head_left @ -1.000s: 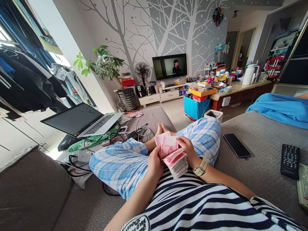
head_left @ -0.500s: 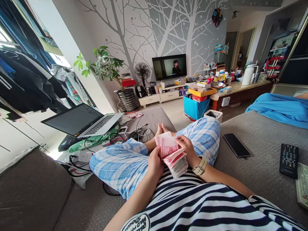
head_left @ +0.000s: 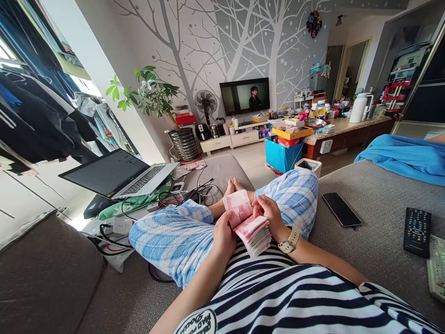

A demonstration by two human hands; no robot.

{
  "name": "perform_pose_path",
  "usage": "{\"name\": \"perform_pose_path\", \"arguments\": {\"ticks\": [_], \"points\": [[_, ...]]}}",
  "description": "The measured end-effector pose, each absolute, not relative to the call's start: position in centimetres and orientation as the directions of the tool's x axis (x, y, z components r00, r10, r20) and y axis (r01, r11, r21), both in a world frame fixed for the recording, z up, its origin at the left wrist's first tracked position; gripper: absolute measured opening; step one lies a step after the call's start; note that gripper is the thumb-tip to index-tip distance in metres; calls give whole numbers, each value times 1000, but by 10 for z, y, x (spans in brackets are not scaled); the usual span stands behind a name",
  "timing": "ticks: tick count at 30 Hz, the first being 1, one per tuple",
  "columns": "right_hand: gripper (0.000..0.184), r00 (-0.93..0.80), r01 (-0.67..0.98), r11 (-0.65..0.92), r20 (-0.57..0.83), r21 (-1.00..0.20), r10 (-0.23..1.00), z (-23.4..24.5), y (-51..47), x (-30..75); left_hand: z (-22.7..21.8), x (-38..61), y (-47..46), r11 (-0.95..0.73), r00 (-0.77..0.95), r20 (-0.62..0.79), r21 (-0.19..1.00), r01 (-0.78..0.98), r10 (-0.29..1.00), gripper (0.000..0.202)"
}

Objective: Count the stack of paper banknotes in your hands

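Note:
A thick wad of pink banknotes (head_left: 252,233) is bent open over my lap, its loose edges fanned toward my striped shirt. My left hand (head_left: 224,234) is closed round the wad's left side, thumb lying across the notes. Beyond the bend, the far part of the wad (head_left: 237,200) stands up with a pale band and pink print showing. My right hand (head_left: 269,213), with a cream-strapped watch (head_left: 289,239) on the wrist, has its fingers curled against the notes at the right side of the bend. Its fingertips are partly hidden there.
An open laptop (head_left: 118,176) rests at left beside tangled cables (head_left: 200,190). On the sofa to the right lie a phone (head_left: 341,209), a black remote (head_left: 417,232) and a blue cloth (head_left: 403,157). Ahead stand a bin (head_left: 308,164), a blue box (head_left: 283,155) and a cluttered table (head_left: 361,125).
My right hand's fingers have come back from the face of the upper note toward the bend. The upper note now lies flat against the far part. My left hand keeps its place.

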State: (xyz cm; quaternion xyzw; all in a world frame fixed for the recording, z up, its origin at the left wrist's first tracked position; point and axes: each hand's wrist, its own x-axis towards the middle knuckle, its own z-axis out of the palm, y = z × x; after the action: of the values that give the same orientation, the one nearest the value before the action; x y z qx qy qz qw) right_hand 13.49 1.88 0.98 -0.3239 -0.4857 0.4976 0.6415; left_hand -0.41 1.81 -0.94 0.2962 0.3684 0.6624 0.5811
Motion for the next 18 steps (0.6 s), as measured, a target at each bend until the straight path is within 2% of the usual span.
{"name": "perform_pose_path", "arguments": {"ticks": [6, 11, 18], "points": [[35, 75, -311, 354, 348, -882, 934, 8, 20, 135, -6, -3, 15, -26, -134, -62, 822, -569, 989, 27], [31, 167, -308, 334, 295, -891, 941, 4, 24, 135, -1, -1, 10, -4, -104, -66, 827, -562, 992, 26], [37, 133, -301, 321, 294, -898, 946, 4, 24, 135, 2, -1, 8, 14, -55, -57, 811, -584, 997, 23]]}}
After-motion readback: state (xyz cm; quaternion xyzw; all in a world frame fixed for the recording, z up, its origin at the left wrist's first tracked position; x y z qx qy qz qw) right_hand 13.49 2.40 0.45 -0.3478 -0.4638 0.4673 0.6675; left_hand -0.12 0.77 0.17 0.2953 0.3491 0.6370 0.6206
